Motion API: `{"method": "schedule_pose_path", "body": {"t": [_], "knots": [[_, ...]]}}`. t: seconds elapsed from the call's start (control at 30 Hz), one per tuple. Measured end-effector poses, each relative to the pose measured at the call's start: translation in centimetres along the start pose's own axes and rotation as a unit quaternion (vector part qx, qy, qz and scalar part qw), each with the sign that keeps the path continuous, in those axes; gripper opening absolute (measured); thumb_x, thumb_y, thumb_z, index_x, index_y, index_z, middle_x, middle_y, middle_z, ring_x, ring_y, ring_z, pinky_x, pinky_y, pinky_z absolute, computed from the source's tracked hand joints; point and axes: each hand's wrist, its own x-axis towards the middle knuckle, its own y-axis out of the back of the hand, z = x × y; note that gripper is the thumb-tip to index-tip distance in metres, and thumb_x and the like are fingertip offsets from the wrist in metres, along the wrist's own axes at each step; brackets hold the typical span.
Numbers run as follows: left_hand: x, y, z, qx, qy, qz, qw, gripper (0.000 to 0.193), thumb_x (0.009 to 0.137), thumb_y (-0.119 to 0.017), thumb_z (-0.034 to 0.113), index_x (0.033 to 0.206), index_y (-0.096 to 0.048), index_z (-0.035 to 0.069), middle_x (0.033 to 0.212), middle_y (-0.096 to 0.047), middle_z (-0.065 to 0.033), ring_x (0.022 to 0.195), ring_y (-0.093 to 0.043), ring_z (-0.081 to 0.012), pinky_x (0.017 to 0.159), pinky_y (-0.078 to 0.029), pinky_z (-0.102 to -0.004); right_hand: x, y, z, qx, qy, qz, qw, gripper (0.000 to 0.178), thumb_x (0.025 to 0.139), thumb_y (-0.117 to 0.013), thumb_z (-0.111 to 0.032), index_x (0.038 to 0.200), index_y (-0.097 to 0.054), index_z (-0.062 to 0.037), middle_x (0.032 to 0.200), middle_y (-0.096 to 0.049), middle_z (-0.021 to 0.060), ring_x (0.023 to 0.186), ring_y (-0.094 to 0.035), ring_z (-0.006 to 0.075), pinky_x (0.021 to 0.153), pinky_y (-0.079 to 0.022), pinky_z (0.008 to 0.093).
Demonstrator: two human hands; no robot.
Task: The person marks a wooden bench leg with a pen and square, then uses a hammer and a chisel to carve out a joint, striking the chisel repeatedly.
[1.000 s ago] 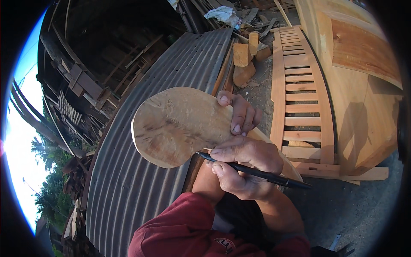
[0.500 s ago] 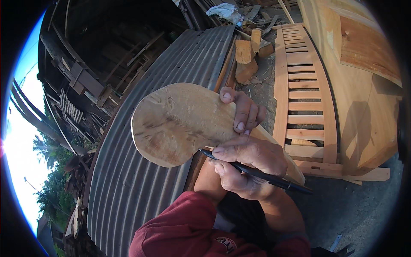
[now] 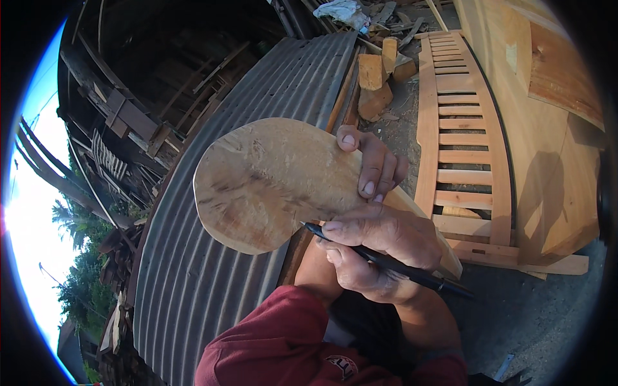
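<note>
Outdoors, a curved sheet of grey corrugated metal (image 3: 212, 283) spreads out on my left, with a dark, open shed full of stacked timber (image 3: 132, 116) past it and green trees (image 3: 84, 286) under bright sky at the far left. To my right, on the dusty grey ground (image 3: 515, 309), lies a long, slatted frame of pinkish-tan wood (image 3: 427, 128), near a large pale wooden panel (image 3: 541, 148) that catches a shadow. Rough orange-brown wood blocks (image 3: 371, 72) sit between the metal sheet and the frame, below a crumpled white plastic bag (image 3: 340, 14). Before me is a flat, pale tan wooden board with a broad rounded end (image 3: 264, 186), overlapping the metal in my view, its round end pointing left, away from both hands. My left hand (image 3: 380, 166) grasps it by the upper right edge, fingers curled over onto the face, the forearm passing underneath from a dark red sleeve (image 3: 270, 334). Just below, my right hand (image 3: 396, 235) pinches a slim black pen (image 3: 418, 275) between thumb and fingers, slanted with its tip at the inward curve of the lower edge; whether tip and wood touch, I cannot tell.
</note>
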Motion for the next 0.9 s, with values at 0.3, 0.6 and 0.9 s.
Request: {"method": "schedule_pose_path", "body": {"t": [0.3,0.6,0.9], "knots": [[1.0,0.8,-1.6,-0.006,-0.02,-0.027,0.999,0.037,0.104,-0.055,0.038,0.135,-0.053,0.019,0.082,-0.067,-0.0044,0.065,-0.064,-0.0165,0.066,-0.042,-0.0303,1.3,0.9,-0.7,-0.04,0.047,-0.042,0.997,0.013,0.084,-0.068,0.002,0.097,-0.066,0.001,0.082,-0.073,0.0146,0.068,-0.072,0.0174,0.06,-0.059,0.0294],[-0.1,0.4,-0.3,0.018,-0.005,0.026,0.999,0.037,0.103,-0.056,0.039,0.133,-0.053,0.018,0.081,-0.067,-0.0039,0.065,-0.064,-0.0163,0.066,-0.041,-0.0301,0.2,0.4,-0.3,0.014,-0.024,-0.042,0.999,0.018,0.087,-0.064,0.006,0.104,-0.065,0.0036,0.082,-0.071,0.0164,0.064,-0.068,0.0136,0.058,-0.057,0.027],[-0.3,0.2,-0.9,0.017,-0.006,0.046,0.999,0.037,0.103,-0.056,0.039,0.133,-0.052,0.018,0.081,-0.066,-0.0038,0.064,-0.063,-0.016,0.066,-0.041,-0.0302,-0.3,0.7,-0.3,0.102,-0.12,0.008,0.988,0.015,0.086,-0.062,0.006,0.1,-0.063,0.0041,0.081,-0.069,0.0184,0.061,-0.066,0.0145,0.055,-0.055,0.0278]]}}
